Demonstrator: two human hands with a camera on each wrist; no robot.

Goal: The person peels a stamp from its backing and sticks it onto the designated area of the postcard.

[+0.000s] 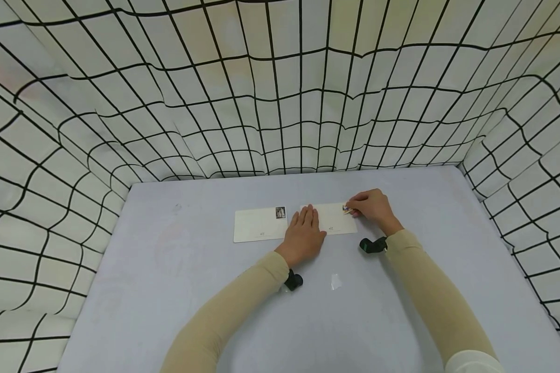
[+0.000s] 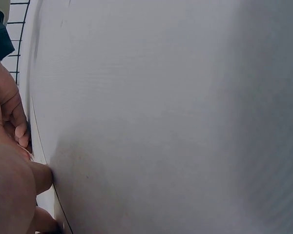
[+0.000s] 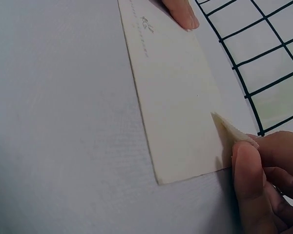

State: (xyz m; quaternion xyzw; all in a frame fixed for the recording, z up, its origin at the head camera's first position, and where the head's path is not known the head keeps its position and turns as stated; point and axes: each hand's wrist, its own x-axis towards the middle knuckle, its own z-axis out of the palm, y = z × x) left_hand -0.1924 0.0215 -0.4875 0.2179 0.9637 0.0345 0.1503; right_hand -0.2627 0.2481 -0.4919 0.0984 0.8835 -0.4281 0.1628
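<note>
A cream envelope (image 1: 338,220) lies on the table, with a small printed bird-like mark near its lower edge. My left hand (image 1: 305,235) rests on its left end, palm down with fingers extended. At the upper right corner, my right hand (image 1: 372,207) pinches a postage stamp (image 1: 347,209) between thumb and fingers. In the right wrist view the stamp (image 3: 229,127) is tilted over the envelope (image 3: 171,97), pale side showing. To the left lies a second envelope (image 1: 256,225), with a dark stamp (image 1: 280,212) in its upper right corner.
A small translucent scrap (image 1: 336,281) lies on the white table (image 1: 177,269), nearer to me than the envelopes. Black wrist devices (image 1: 372,245) hang under both sleeves. White walls with black netting (image 1: 301,103) enclose the far side and both ends.
</note>
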